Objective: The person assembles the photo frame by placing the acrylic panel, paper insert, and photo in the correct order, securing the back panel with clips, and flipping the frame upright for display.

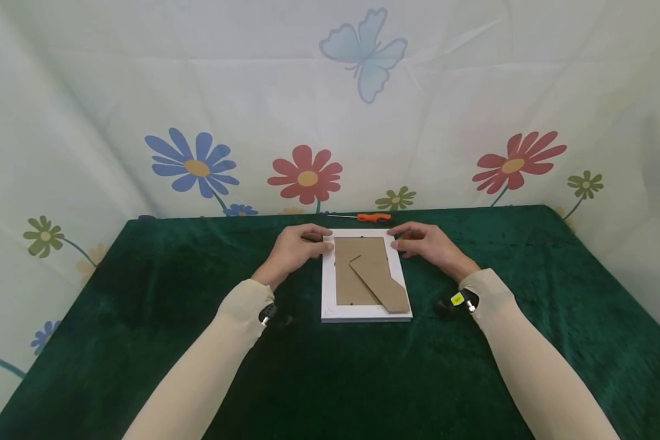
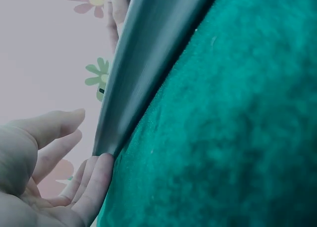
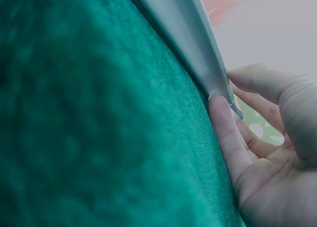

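A white picture frame (image 1: 329, 287) lies face down on the green cloth, its brown backboard (image 1: 346, 284) and slanted easel stand (image 1: 382, 284) facing up. At its far left corner is my left hand (image 1: 297, 249), little finger touching the frame's side (image 2: 141, 63) and thumb lifted apart from it in the left wrist view. My right hand (image 1: 430, 245) holds the far right corner. In the right wrist view, its thumb (image 3: 257, 81) meets the upper edge and its little finger (image 3: 224, 118) the lower side of the frame. Some fingers are partly hidden behind the corners.
A screwdriver with an orange handle (image 1: 374, 217) lies just beyond the frame, near the back edge of the table. Green velvety cloth (image 1: 198, 256) covers the table. Behind it hangs a white curtain (image 1: 440, 153) printed with flowers and a butterfly.
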`<state>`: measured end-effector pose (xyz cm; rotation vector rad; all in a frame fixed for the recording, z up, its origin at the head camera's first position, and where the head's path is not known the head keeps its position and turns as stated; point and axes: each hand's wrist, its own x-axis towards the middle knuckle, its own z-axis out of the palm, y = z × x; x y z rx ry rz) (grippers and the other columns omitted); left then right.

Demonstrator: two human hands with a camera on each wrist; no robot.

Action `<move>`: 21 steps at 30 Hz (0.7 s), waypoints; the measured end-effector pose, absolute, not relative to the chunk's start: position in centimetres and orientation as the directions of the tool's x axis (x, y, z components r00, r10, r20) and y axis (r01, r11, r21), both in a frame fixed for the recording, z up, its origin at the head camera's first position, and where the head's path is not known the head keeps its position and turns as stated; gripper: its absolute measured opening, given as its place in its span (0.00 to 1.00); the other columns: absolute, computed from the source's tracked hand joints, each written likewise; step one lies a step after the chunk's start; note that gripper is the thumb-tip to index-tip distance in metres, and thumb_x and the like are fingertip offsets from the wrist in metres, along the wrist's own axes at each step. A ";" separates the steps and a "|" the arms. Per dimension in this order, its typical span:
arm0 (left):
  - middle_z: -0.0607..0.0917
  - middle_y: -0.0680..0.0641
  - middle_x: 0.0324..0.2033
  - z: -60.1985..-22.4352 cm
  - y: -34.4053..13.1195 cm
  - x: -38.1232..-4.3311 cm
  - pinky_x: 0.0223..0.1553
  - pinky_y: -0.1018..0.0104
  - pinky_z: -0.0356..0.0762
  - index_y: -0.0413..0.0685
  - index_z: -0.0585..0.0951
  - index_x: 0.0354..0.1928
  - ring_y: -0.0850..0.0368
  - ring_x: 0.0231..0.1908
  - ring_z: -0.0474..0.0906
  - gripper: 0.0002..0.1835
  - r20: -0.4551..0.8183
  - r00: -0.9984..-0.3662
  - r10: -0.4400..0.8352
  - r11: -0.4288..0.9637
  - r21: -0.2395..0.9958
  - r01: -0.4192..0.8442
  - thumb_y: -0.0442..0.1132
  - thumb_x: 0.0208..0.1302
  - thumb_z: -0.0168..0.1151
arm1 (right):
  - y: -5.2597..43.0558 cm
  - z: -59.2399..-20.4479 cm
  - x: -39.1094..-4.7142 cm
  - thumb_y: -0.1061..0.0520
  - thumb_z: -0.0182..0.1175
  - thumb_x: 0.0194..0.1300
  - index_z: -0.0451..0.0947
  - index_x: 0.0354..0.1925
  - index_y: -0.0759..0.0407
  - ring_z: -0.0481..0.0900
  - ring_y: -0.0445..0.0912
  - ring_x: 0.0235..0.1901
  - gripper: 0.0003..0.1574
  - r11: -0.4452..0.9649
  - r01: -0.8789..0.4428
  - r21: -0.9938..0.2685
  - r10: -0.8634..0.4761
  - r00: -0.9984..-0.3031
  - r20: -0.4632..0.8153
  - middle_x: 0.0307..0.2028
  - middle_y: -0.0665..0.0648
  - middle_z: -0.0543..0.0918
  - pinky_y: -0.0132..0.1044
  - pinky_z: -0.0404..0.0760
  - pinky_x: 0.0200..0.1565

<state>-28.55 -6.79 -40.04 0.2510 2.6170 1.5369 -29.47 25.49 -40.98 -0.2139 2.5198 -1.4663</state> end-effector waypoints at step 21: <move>0.86 0.47 0.56 -40.9 -6.9 -28.4 0.61 0.47 0.80 0.55 0.87 0.62 0.46 0.51 0.82 0.20 -0.033 -0.980 0.199 0.468 0.881 0.065 0.44 0.69 0.75 | 25.5 -40.7 -29.3 0.45 0.68 0.75 0.78 0.69 0.54 0.82 0.55 0.54 0.31 0.491 -0.007 -0.871 -0.235 -0.964 -0.124 0.59 0.61 0.82 0.51 0.80 0.62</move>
